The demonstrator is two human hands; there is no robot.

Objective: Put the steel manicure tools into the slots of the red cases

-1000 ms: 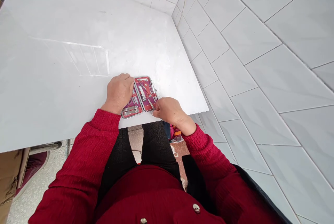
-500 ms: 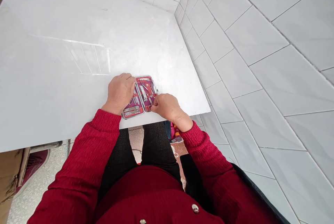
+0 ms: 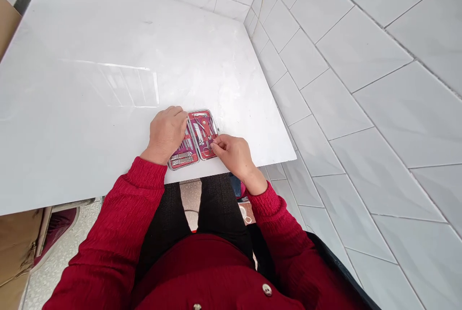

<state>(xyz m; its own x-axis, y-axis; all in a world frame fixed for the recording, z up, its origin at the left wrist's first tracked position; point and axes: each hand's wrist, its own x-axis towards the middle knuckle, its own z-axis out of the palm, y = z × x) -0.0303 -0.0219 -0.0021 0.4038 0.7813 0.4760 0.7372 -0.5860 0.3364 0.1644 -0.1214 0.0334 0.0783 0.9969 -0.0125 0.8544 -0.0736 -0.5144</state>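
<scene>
A manicure set case (image 3: 202,157) lies unfolded near the front edge of the white table, with a red and purple lining and a metal rim. Nail clippers (image 3: 182,159) fill the lower part of its left half; another nail clipper (image 3: 198,134) sits in the right half. My left hand (image 3: 168,131) is curled over the upper left of the case, gripping its side and hiding part of the tools. My right hand (image 3: 233,152) pinches thumb and forefinger at the lower right, beside a thin ring-shaped handle (image 3: 205,150). Whatever lies between those fingertips is too small to make out.
The white table (image 3: 108,156) ends just in front of my legs. A tiled wall (image 3: 361,108) runs along the right side, with a thin cable (image 3: 263,2) hanging in the corner. Cardboard (image 3: 18,242) stands on the floor at lower left.
The view has shifted slightly, so everything sits a little lower. My right fingertips have drawn slightly up from the ring-shaped handle, which shows more clearly. My left hand stays on the case.
</scene>
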